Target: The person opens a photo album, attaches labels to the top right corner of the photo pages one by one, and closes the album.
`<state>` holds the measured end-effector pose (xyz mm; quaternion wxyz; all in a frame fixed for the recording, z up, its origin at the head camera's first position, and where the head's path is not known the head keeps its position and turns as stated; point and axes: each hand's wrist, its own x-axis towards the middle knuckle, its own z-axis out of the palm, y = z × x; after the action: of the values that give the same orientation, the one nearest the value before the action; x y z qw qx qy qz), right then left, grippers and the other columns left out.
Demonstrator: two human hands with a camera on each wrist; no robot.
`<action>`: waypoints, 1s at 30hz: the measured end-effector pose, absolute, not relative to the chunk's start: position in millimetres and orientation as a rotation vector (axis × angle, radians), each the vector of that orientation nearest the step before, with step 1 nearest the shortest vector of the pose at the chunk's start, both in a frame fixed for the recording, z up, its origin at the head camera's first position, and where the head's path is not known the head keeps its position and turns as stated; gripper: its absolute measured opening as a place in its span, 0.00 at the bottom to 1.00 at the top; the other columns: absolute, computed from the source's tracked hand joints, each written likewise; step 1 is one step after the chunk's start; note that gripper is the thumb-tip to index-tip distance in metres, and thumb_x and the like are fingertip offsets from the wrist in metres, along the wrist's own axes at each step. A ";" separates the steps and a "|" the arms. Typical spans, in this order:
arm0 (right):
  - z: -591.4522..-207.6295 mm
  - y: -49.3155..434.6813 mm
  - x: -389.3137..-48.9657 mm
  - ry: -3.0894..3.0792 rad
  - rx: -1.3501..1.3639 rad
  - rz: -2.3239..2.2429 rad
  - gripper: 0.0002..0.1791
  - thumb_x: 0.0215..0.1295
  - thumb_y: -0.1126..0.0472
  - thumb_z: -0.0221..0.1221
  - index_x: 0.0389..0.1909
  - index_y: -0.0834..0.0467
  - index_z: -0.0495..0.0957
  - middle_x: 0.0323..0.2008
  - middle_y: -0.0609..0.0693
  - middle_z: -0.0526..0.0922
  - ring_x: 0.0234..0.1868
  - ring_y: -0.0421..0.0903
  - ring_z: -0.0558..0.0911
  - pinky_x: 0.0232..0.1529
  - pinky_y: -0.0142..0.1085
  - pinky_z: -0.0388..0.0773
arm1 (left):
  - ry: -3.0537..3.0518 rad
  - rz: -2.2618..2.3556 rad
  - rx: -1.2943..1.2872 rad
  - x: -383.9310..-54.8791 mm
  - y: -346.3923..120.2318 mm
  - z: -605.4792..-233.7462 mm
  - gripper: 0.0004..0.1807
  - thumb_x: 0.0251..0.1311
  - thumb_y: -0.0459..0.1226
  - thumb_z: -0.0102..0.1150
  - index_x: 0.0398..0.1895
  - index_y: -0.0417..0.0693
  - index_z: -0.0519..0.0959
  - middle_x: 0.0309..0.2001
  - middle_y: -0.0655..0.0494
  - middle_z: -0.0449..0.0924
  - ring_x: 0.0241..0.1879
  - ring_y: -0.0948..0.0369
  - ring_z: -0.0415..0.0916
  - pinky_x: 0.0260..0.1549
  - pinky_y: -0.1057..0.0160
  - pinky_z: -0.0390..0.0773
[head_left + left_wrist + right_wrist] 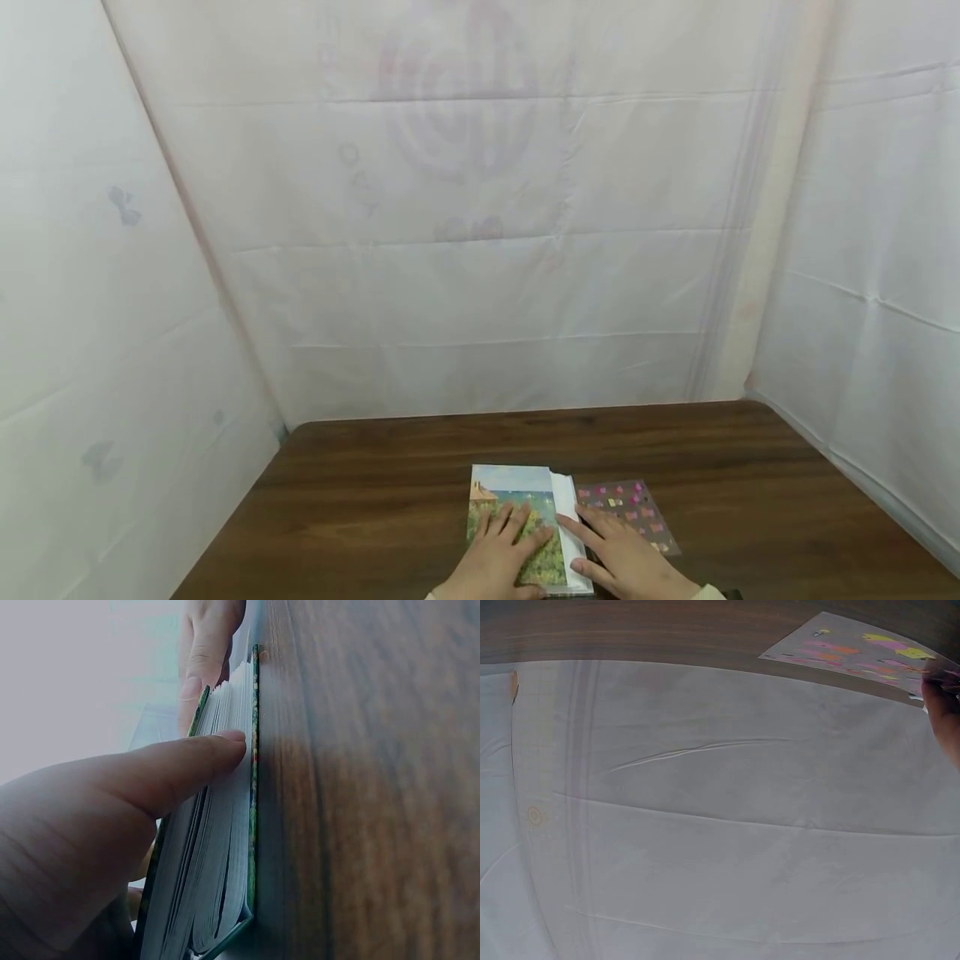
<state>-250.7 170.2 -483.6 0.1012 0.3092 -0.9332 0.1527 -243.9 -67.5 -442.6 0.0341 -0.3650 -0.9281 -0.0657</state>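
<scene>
A hardcover book (517, 479) with a painted landscape cover lies on the table, its white pages (567, 525) showing along the right side. My left hand (491, 558) rests spread on the cover. In the left wrist view, its thumb (187, 769) lies across the edges of the pages, which sit slightly fanned between the green-edged covers. At the book's right side is my right hand (630, 558), fingers extended over the white page strip. Only a bit of that hand (945, 727) shows in the right wrist view.
A clear sticker sheet (633, 508) with pink, orange and yellow shapes lies right of the book, partly under the right hand. The dark wooden table (360, 500) is enclosed by white cloth walls (480, 292) at the back and both sides.
</scene>
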 end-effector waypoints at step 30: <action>-483.0 170.3 -243.6 -2.745 0.825 0.473 0.31 0.65 0.40 0.43 0.68 0.44 0.53 0.63 0.57 0.65 0.58 0.59 0.71 0.47 0.62 0.69 | -2.808 -0.160 -1.140 -244.1 -66.6 -438.6 0.40 0.47 0.62 0.53 0.66 0.68 0.56 0.67 0.47 0.57 0.65 0.47 0.57 0.55 0.45 0.67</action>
<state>-243.6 170.3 -483.0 0.1179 0.2818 -0.9383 0.1618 -244.1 -66.6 -438.6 0.0535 -0.3751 -0.9239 -0.0527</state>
